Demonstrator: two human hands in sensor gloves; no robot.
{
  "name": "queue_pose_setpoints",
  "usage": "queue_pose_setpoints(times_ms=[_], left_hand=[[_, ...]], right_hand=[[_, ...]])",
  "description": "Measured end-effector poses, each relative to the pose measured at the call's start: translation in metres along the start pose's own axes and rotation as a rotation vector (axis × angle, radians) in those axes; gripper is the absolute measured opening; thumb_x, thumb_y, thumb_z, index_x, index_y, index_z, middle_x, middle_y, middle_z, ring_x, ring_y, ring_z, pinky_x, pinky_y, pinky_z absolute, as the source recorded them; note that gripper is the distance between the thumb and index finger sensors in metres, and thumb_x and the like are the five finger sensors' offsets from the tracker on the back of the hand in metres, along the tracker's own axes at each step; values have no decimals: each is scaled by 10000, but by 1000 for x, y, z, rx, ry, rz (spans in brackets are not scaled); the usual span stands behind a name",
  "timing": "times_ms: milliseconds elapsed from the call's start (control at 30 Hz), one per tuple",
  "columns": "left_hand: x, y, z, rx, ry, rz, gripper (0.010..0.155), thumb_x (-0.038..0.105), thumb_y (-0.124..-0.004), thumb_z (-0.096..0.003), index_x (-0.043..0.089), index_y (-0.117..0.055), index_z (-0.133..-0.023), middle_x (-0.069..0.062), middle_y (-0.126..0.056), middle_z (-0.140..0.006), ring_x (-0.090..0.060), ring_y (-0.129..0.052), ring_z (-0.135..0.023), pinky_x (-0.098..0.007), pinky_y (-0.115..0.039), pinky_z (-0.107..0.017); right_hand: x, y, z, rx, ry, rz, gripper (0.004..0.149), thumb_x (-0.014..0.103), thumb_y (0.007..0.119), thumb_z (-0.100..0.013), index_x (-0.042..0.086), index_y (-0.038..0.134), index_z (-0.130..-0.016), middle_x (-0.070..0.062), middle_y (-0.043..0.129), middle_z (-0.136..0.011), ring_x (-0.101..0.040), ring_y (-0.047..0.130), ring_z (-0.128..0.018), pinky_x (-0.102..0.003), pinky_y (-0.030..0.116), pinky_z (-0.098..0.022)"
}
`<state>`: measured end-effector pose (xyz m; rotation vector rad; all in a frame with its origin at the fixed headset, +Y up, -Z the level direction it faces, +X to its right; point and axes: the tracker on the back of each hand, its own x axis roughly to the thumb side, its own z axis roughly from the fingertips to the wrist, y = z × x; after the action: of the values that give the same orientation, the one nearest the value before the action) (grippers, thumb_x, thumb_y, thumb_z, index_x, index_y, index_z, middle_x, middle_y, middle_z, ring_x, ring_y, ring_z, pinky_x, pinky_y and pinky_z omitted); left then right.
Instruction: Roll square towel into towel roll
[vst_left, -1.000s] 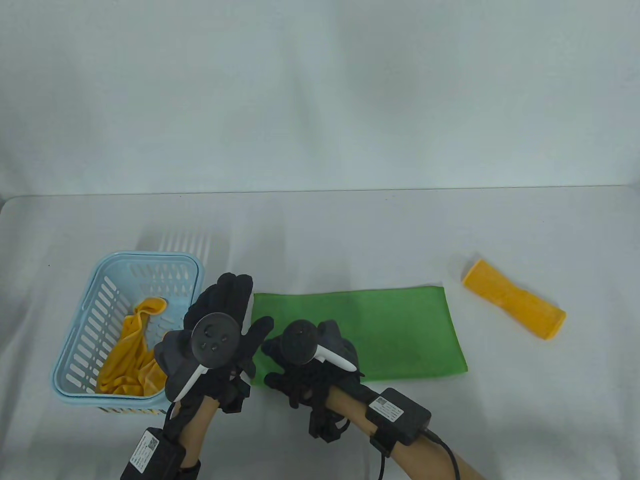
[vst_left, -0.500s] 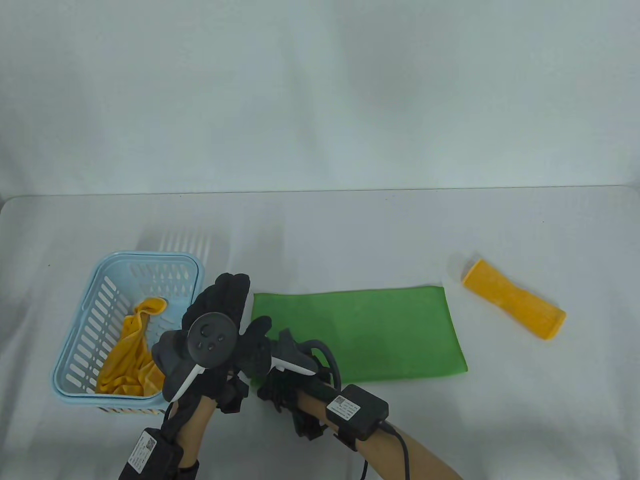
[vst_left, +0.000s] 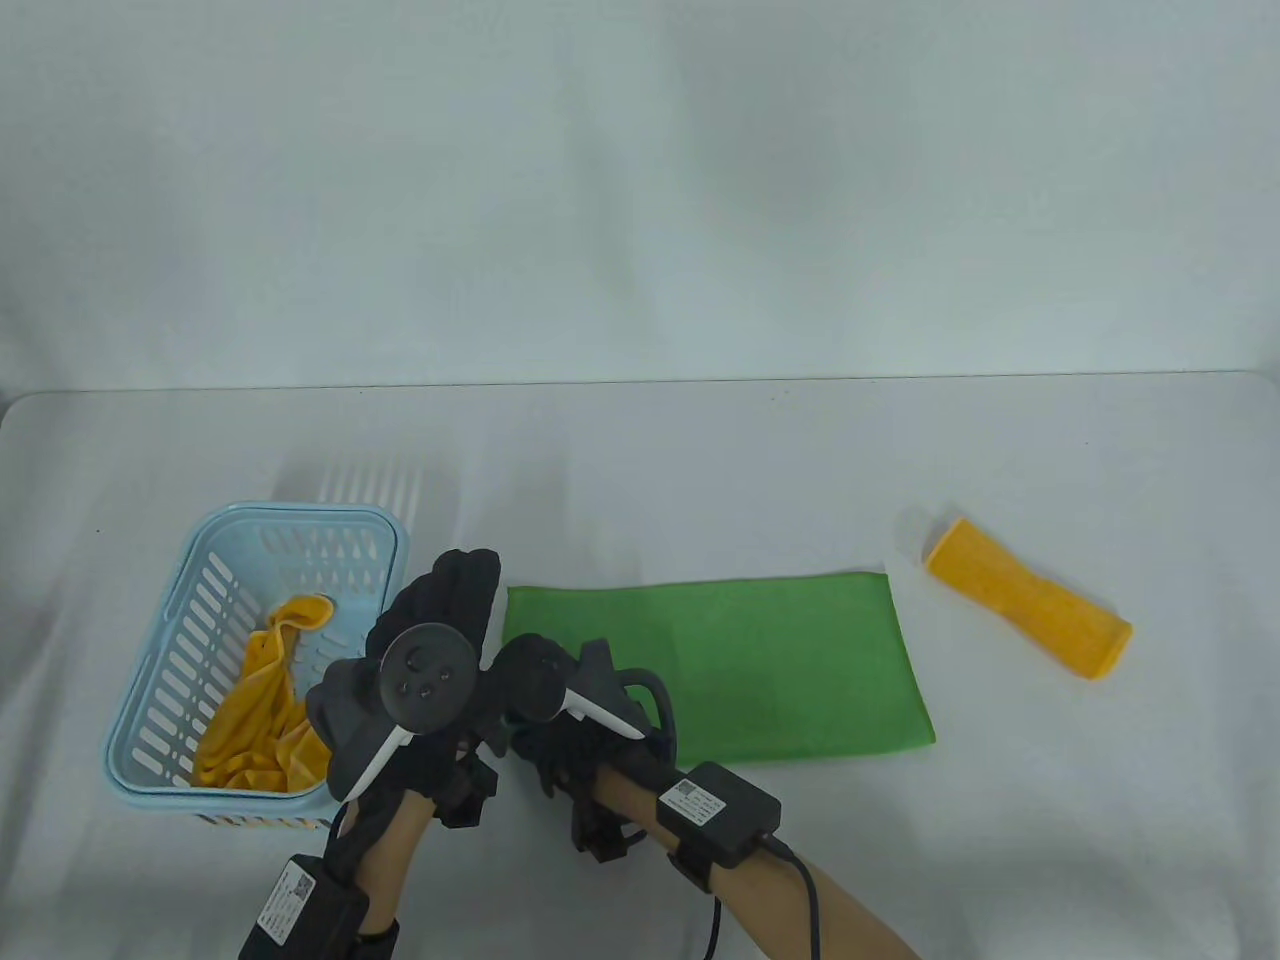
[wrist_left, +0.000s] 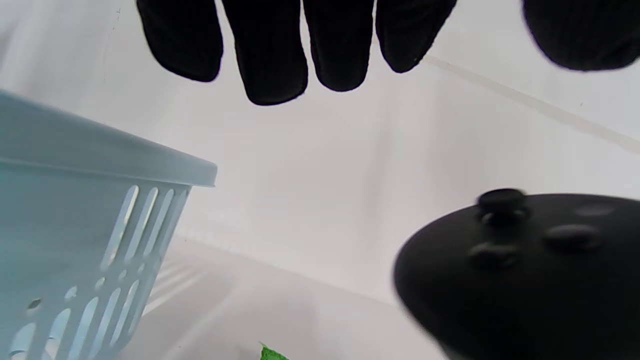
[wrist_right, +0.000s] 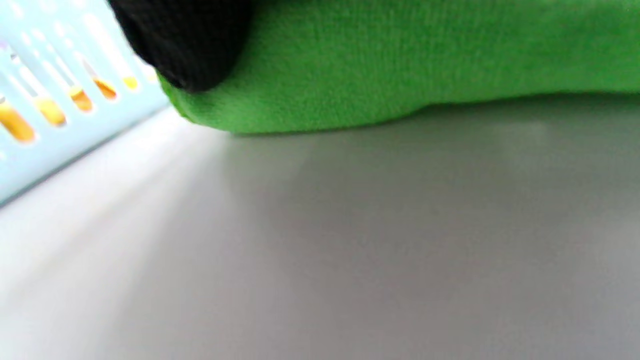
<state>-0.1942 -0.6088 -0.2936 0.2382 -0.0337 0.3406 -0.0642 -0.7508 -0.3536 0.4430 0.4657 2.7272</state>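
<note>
We see a slotted light-blue plastic basket (vst_left: 160, 680) holding crumpled yellow cloth (vst_left: 255, 720). The folded green towel (vst_left: 760, 660) lies flat on the bench (vst_left: 700, 470); right hand (vst_left: 560, 735) pinches its near-left corner, left hand (vst_left: 440, 620) spread.

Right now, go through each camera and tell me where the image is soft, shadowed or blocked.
Table view: sharp and evenly lit, with the basket throwing a slotted shadow behind it. Left wrist view: the tracker on the right hand looms dark and out of focus, blocking the lower right. Right wrist view: soft throughout, the green towel fuzzy, a grey shadow under its lifted edge, the basket blurred at left.
</note>
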Motion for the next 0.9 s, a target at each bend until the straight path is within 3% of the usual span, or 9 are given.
queue_pose_setpoints(times_ms=[133, 267, 467, 900], left_hand=[[-3, 1, -1, 2, 10, 15, 847, 649, -717, -342, 340, -481, -1094, 7, -571, -1162, -360, -704, -1047, -604, -601, -740], [-4, 2, -1, 6, 15, 18, 848, 649, -717, -342, 337, -481, -1094, 6, -576, -1159, -360, -704, -1047, -604, -601, -740], [-4, 1, -1, 5, 14, 7, 845, 648, -717, -342, 336, -485, -1093, 6, -579, -1157, -358, -707, -1046, -603, -602, -740], [6, -10, 0, -60, -34, -8, 792, 604, -755, -343, 330, -574, -1063, 20, -676, -1110, -344, -750, -1024, -596, -626, -729]], right_hand=[[-8, -20, 7, -55, 5, -103, 413, 393, 806, -341, 385, 720, -745, 73, 893, -678, -212, 921, -622, -486, 761, -534], [-17, -44, 23, -94, 3, -188, 418, 383, 826, -329, 374, 744, -739, 43, 915, -621, -201, 932, -546, -480, 768, -519], [-29, -74, 50, -229, 24, -268, 425, 379, 858, -321, 349, 797, -741, 28, 937, -589, -207, 943, -518, -489, 773, -513], [-45, -127, 84, -327, -48, -318, 405, 366, 870, -325, 354, 824, -727, 23, 938, -603, -226, 934, -544, -508, 753, -536]])
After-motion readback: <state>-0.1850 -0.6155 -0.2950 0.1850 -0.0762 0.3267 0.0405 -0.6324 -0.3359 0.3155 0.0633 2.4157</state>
